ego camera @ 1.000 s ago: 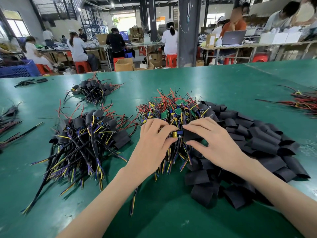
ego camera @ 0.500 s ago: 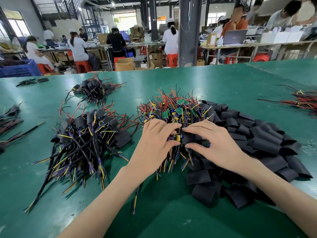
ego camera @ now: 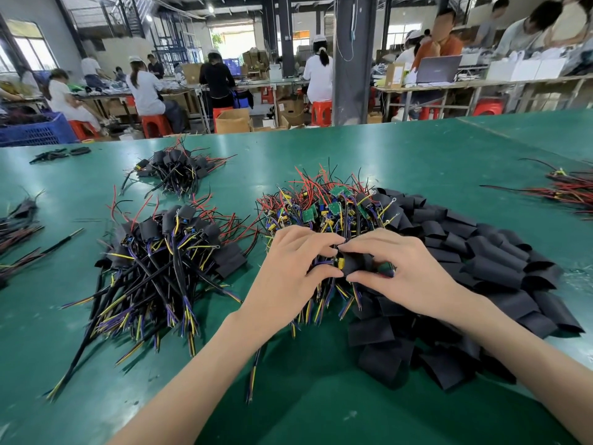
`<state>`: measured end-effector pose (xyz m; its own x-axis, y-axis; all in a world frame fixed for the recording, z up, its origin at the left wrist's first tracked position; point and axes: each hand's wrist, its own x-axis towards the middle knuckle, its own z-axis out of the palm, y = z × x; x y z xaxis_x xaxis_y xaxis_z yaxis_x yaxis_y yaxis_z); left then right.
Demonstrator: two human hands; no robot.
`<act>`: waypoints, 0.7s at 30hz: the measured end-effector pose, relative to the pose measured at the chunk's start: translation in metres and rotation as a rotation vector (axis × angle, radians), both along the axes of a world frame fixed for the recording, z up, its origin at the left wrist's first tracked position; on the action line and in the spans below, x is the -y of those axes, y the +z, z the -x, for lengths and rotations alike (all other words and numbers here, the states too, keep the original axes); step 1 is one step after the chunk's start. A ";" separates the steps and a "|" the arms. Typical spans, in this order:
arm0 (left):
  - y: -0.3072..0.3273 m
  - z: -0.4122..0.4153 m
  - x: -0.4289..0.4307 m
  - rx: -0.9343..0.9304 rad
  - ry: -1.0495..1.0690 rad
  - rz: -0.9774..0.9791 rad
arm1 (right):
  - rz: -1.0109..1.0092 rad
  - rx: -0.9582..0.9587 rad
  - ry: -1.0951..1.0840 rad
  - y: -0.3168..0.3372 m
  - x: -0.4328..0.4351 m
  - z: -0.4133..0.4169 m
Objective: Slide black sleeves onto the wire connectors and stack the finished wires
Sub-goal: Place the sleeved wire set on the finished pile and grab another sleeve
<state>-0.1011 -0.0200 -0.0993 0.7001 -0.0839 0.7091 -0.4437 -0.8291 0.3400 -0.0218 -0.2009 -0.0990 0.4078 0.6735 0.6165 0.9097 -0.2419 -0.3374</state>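
Left hand (ego camera: 295,261) pinches a wire's yellow connector (ego camera: 339,262); right hand (ego camera: 404,271) grips a matte black tubular sleeve (ego camera: 354,263) against it — above the unsleeved wire heap (ego camera: 321,213). Finished sleeved wires (ego camera: 167,252) lie left on the smooth green table (ego camera: 417,162).

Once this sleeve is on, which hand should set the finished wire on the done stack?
Left. The left hand pinches the wire bundle and sits beside the stack of black-sleeved wires; the right hand grips the black sleeve, farther away.
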 end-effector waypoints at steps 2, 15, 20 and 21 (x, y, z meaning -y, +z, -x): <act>0.000 0.000 -0.001 0.001 0.010 0.003 | -0.004 0.035 0.005 -0.001 -0.001 0.000; 0.006 -0.002 -0.006 -0.303 0.041 0.375 | -0.050 0.105 -0.083 -0.004 -0.002 -0.001; 0.003 -0.002 -0.002 -0.330 -0.002 0.408 | -0.035 0.093 -0.074 -0.004 -0.002 0.001; 0.003 -0.002 -0.001 -0.331 -0.008 0.414 | -0.034 0.094 -0.075 -0.004 -0.002 0.001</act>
